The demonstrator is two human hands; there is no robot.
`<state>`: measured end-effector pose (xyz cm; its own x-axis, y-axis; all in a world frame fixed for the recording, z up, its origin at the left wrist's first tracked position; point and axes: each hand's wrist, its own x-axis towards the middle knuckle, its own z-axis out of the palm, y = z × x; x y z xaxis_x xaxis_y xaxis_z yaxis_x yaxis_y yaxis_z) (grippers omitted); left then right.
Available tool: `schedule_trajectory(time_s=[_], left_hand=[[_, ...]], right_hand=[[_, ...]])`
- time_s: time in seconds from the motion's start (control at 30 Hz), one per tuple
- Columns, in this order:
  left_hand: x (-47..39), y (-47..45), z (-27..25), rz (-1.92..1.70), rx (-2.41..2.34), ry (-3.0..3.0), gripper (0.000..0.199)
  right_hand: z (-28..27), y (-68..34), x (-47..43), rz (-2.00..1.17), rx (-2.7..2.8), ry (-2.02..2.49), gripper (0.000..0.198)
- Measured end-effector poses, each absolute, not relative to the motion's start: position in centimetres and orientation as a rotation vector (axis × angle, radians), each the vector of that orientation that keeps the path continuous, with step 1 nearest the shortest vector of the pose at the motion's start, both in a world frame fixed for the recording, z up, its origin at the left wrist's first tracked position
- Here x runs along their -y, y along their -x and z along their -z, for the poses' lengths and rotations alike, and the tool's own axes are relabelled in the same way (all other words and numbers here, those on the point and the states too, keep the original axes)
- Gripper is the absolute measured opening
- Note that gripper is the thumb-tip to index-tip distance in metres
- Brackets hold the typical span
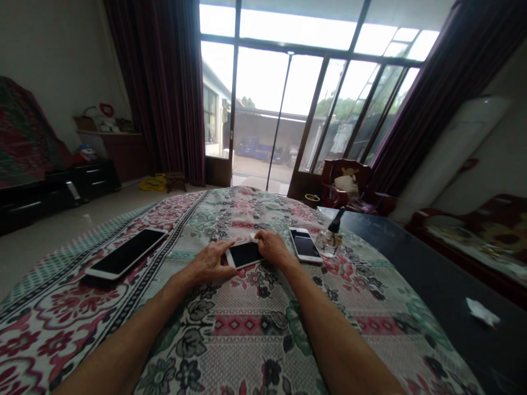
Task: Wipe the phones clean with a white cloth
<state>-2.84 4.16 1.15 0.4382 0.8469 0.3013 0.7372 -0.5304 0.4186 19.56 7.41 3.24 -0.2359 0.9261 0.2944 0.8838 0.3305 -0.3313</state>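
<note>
A white smartphone with a dark screen (244,254) lies flat on the flowered tablecloth in front of me. My left hand (209,260) grips its left end, the thumb along the near edge and the fingers at the far edge. Over the right end of the phone, my right hand (270,247) is closed, and a bit of white tissue (253,237) pokes out at its fingertips. Just right of it lies a second white phone (305,245). Beside that stands a clear glass bottle (329,242) with a black dropper top (337,219).
A white tablet (127,253) lies at the left on the tablecloth (242,351). On the dark table (428,280) at right is a crumpled white tissue (482,312). Beyond are a wooden chair (346,181), a yellow object on the floor (152,182) and glass doors.
</note>
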Motion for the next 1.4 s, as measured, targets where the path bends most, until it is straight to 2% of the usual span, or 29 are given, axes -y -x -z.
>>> schedule_trajectory(time_s=[0.2, 0.33, 0.5, 0.63, 0.8, 0.97, 1.17, 1.4], left_hand=[[-4.9, 4.2, -0.7, -0.72, -1.425, -2.499, 0.056], [-5.0, 4.4, -0.2, -0.728, -1.508, -2.474, 0.062], [-5.2, 4.4, 0.2, -0.722, -1.499, -2.467, 0.061], [-5.4, 4.6, 0.4, -0.729, -1.488, -2.456, 0.061], [-5.5, 4.8, 0.4, -0.688, -1.484, -2.436, 0.063], [-5.7, 4.9, 0.7, -0.684, -1.489, -2.439, 0.063], [-5.5, 4.7, 0.2, -0.669, -1.481, -2.434, 0.063], [-5.5, 4.7, -0.1, -0.589, -1.512, -2.383, 0.067]], right_hand=[[-3.8, -19.5, -6.9, -0.061, 2.143, 1.554, 0.028], [-3.4, -18.4, -6.4, -0.037, 2.232, 1.349, 0.032], [-2.7, -17.1, -5.9, -0.064, 2.351, 1.251, 0.022], [-2.6, -16.6, -5.6, -0.086, 2.39, 1.185, 0.028], [-2.7, -16.1, -5.3, -0.169, 2.462, 1.061, 0.036], [-3.4, -15.9, -5.0, -0.298, 2.504, 1.003, 0.03], [-5.3, -17.8, -5.2, -0.506, 2.569, 1.221, 0.028], [-4.8, -18.3, -5.9, -0.197, 2.467, 1.35, 0.034]])
